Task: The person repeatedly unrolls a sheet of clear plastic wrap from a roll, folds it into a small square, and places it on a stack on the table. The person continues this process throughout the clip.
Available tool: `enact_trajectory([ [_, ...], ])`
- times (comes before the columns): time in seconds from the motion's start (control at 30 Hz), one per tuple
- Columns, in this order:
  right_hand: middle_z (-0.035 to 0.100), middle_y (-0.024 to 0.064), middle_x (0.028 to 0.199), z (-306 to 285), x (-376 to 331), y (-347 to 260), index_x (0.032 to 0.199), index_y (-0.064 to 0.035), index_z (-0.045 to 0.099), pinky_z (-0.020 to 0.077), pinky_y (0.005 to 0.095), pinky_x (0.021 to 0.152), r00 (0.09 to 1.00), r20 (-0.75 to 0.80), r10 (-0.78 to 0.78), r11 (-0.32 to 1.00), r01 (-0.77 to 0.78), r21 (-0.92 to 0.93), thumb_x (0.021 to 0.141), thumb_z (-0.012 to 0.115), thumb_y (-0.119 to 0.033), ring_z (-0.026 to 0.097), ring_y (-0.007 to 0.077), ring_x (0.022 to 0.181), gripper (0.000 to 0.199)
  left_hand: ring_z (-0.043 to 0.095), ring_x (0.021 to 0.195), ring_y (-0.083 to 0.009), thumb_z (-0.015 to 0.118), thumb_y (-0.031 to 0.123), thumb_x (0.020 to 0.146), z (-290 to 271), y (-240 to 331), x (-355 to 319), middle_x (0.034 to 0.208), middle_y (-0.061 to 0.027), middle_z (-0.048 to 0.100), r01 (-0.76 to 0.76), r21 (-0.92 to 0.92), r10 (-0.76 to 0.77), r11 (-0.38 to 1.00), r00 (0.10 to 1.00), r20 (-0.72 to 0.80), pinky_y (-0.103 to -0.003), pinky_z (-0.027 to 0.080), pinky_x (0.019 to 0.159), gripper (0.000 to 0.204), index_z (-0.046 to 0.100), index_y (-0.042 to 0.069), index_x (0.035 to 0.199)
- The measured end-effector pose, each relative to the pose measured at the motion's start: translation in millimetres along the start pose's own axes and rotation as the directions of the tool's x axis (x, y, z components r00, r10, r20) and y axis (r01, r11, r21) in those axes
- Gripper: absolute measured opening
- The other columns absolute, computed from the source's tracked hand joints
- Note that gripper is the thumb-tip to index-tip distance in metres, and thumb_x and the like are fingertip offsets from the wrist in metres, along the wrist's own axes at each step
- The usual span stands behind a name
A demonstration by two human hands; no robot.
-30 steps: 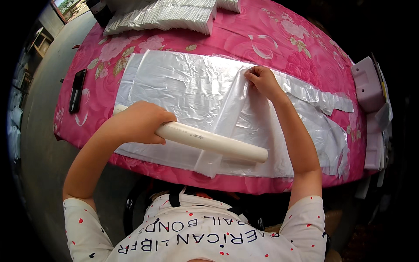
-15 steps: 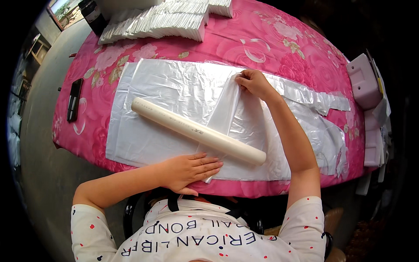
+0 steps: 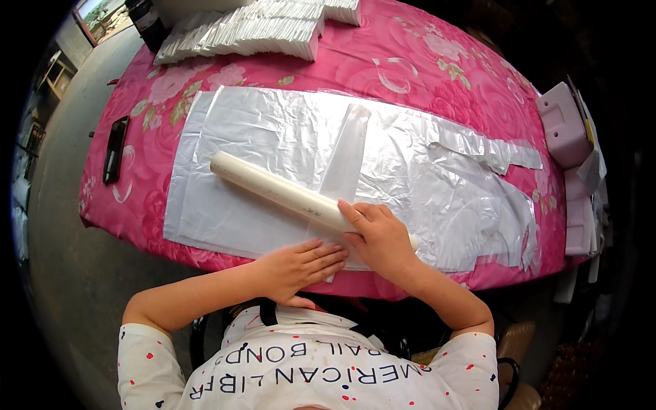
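Observation:
Layered white plastic bags (image 3: pixel 266 123) lie flat across the table, crinkled and shiny toward the right. A narrow folded strip of plastic (image 3: pixel 346 150) runs over them, its lower part passing under a cream-coloured plastic pipe (image 3: pixel 266 186). The pipe rests slantwise on the bags. My right hand (image 3: pixel 378 236) grips it near its right end, thumb on the near side and fingers over the top. My left hand (image 3: pixel 301 270) lies flat, fingers stretched, on the near edge of the plastic beside the pipe.
A pink flowered cloth (image 3: pixel 403 55) covers the table. A dark phone (image 3: pixel 115 150) lies at the left. Stacks of folded white packs (image 3: pixel 246 34) and a dark jar (image 3: pixel 145 24) stand at the back left. Pale pink foam boxes (image 3: pixel 562 126) line the right edge.
My right hand has let go of the strip's far end and come down toward me onto the pipe. The strip now lies flat. My left hand stays in place.

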State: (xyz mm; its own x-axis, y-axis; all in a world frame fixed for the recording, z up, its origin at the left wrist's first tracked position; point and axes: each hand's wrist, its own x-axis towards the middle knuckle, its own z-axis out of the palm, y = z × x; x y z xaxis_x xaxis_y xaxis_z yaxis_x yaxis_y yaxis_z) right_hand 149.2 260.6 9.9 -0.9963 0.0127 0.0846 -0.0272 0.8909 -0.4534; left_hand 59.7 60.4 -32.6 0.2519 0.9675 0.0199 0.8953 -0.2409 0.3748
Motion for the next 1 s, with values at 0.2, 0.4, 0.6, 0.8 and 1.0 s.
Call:
enact_trajectory([
  [0.2,0.059,0.0109,0.107,-40.0,-22.0,98.1,0.128,-0.0126,0.051,0.0460,0.0361,0.082,0.930,-0.250,0.270,0.954,-0.294,-0.061,0.078,0.065,-0.010,0.054,0.0294,0.095,0.052,0.018,0.138,-0.0273,0.043,0.057,0.083,-3.9,-1.3,0.4,0.148,-0.0173,0.022,-0.027,-0.053,0.025,0.998,0.999,-0.036,-0.041,0.014,0.112,0.084,0.026,-0.003,0.139],
  [0.4,0.059,0.0124,0.110,-67.7,-49.1,133.6,0.127,-0.0112,0.052,0.0452,0.0352,0.085,0.836,-0.384,0.392,0.905,-0.425,-0.002,0.077,0.064,-0.004,0.054,0.0290,0.097,0.052,0.016,0.139,-0.0263,0.052,0.052,0.080,-5.4,-3.3,2.8,0.149,-0.0153,0.020,0.034,-0.017,-0.035,0.999,0.999,-0.039,-0.041,0.013,0.112,0.084,0.026,-0.001,0.140],
  [0.6,0.060,0.0067,0.110,-40.8,-47.0,48.4,0.118,-0.0127,0.059,0.0419,0.0376,0.088,0.995,-0.095,-0.001,1.000,0.002,0.007,0.066,0.068,-0.002,0.055,0.0272,0.098,0.054,0.024,0.137,-0.0251,0.053,0.036,0.082,22.2,25.0,9.3,0.146,-0.0135,0.028,0.125,0.221,-0.111,0.967,0.991,-0.076,-0.043,0.017,0.111,0.067,0.034,0.002,0.137],
  [0.8,0.058,0.0047,0.113,-11.1,-4.6,36.4,0.116,-0.0167,0.060,0.0374,0.0397,0.094,0.963,-0.085,-0.255,0.966,0.250,-0.072,0.069,0.065,-0.002,0.052,0.0244,0.103,0.049,0.029,0.135,-0.0242,0.040,0.021,0.086,37.3,48.8,12.5,0.144,-0.0103,0.034,0.222,0.406,-0.176,0.886,0.973,-0.150,-0.043,0.019,0.109,0.051,0.038,0.007,0.135],
  [1.0,0.059,0.0026,0.113,-8.4,83.5,78.6,0.119,-0.0187,0.059,0.0352,0.0376,0.097,0.963,-0.191,-0.189,0.980,0.172,-0.102,0.072,0.063,-0.002,0.051,0.0239,0.106,0.050,0.030,0.135,-0.0255,0.041,0.022,0.087,40.7,45.9,13.4,0.145,-0.0090,0.033,0.201,0.408,-0.146,0.891,0.976,-0.161,-0.042,0.018,0.110,0.051,0.038,0.007,0.135],
])
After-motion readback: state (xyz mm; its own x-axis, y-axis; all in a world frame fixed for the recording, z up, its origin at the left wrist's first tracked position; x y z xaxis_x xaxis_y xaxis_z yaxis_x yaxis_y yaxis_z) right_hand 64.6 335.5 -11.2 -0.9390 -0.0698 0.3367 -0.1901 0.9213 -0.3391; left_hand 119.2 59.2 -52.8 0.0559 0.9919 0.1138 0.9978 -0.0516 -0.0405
